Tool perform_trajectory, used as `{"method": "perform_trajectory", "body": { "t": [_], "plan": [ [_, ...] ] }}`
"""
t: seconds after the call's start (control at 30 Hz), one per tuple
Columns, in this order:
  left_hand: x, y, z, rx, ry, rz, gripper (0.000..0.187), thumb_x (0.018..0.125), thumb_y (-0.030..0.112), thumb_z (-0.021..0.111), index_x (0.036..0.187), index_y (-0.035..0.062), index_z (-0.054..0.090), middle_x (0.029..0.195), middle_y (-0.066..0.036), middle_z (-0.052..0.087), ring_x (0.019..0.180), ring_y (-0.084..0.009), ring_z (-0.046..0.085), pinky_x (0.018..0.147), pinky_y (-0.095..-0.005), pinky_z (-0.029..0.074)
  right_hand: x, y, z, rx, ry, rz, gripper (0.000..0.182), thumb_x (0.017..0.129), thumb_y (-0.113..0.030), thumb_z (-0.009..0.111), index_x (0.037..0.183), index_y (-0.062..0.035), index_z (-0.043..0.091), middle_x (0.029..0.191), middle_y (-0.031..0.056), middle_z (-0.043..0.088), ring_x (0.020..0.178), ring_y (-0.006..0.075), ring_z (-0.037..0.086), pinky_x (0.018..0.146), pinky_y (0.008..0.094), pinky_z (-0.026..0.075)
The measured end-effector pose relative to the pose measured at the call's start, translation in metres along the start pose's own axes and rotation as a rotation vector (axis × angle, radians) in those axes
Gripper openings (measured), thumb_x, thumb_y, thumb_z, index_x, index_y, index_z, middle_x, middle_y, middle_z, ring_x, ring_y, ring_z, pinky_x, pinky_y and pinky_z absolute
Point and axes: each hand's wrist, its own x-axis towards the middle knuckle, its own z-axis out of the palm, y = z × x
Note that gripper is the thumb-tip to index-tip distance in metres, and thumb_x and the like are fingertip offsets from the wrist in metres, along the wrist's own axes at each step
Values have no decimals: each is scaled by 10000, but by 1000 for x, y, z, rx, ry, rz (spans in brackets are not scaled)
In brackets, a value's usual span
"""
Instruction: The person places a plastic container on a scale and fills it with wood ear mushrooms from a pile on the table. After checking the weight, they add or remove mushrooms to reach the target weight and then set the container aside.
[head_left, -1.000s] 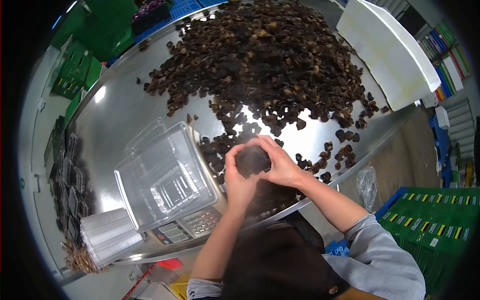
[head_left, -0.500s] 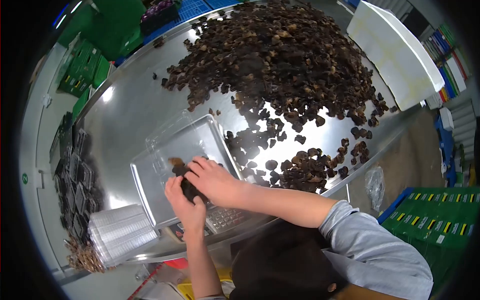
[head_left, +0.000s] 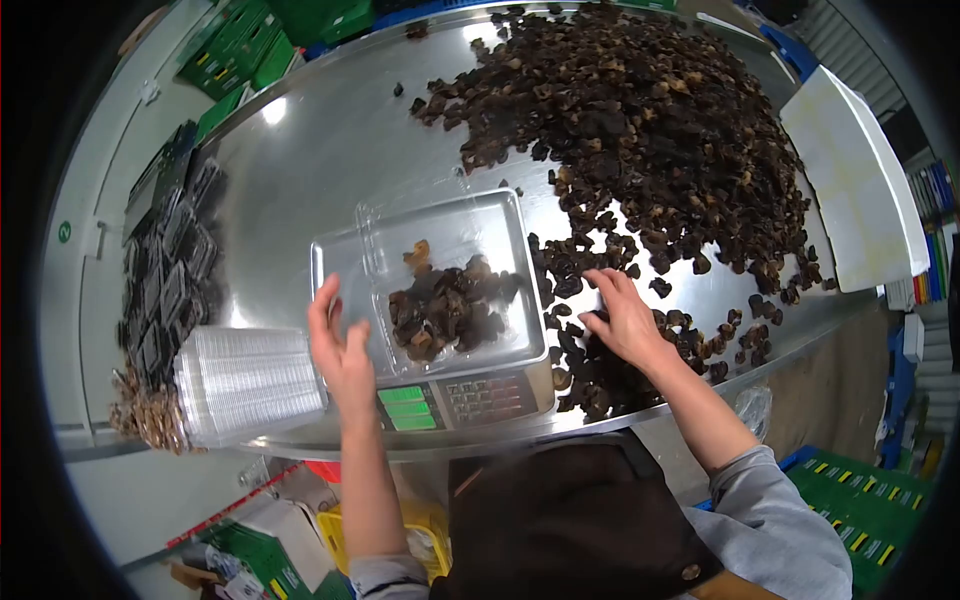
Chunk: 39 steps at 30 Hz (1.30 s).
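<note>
A clear plastic punnet (head_left: pixel 375 275) with its lid folded back lies on the steel pan (head_left: pixel 500 215) of a digital scale (head_left: pixel 490 400). Dark brown, ear-shaped mushrooms (head_left: pixel 445 315) fill part of the punnet, with one paler piece near its far side. My left hand (head_left: pixel 342 345) is at the pan's left edge, fingers apart and slightly blurred, holding nothing. To the right of the scale, my right hand (head_left: pixel 628 320) hovers over loose mushrooms (head_left: pixel 615 385) with thumb and fingers spread. Its fingertips are close to several pieces, and I see none gripped.
A large heap of mushrooms (head_left: pixel 650 130) covers the far right of the steel table (head_left: pixel 290 190). Stacked clear punnets (head_left: pixel 250 380) stand left of the scale, with dark packs (head_left: pixel 165 290) beyond. A white foam box (head_left: pixel 855 185) sits at right; green crates (head_left: pixel 850 505) are below.
Both hands have come off the mushrooms in the punnet. My left hand moved to the left, my right hand swung right to the loose mushrooms. The view has shifted, and the scale's lit display now shows.
</note>
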Motion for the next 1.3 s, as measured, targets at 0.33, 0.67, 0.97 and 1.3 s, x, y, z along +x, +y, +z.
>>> {"method": "perform_trajectory", "body": {
  "t": [0.33,0.67,0.97,1.3],
  "plan": [
    [67,-24,62,570,-488,-8,363,845,169,692,1171,19,637,1074,-149,664,1012,-251,637,893,-335,489,0,31,39,108,-53,-67,187,847,-53,660,1029,-13,646,856,154,585,781,326,606,732,391,500],
    [40,-16,47,226,-199,29,149,797,69,665,937,19,675,893,-119,665,830,-254,643,775,-359,506,43,-82,4,457,88,-143,216,879,-175,621,1048,-41,607,1092,168,586,1045,336,574,867,412,474],
    [-25,-18,26,299,-302,159,219,785,12,673,1002,28,644,1139,-162,622,1075,-328,609,922,-382,487,49,-134,11,537,86,-332,195,833,-122,680,1004,-40,632,908,141,626,814,309,646,737,375,521],
    [-31,-13,7,213,-188,101,342,775,-19,637,1112,11,597,1228,-160,601,1140,-304,584,1001,-385,444,47,-137,19,355,48,-556,437,825,-119,678,1221,-26,517,1104,159,550,915,343,605,840,411,507]
  ]
}}
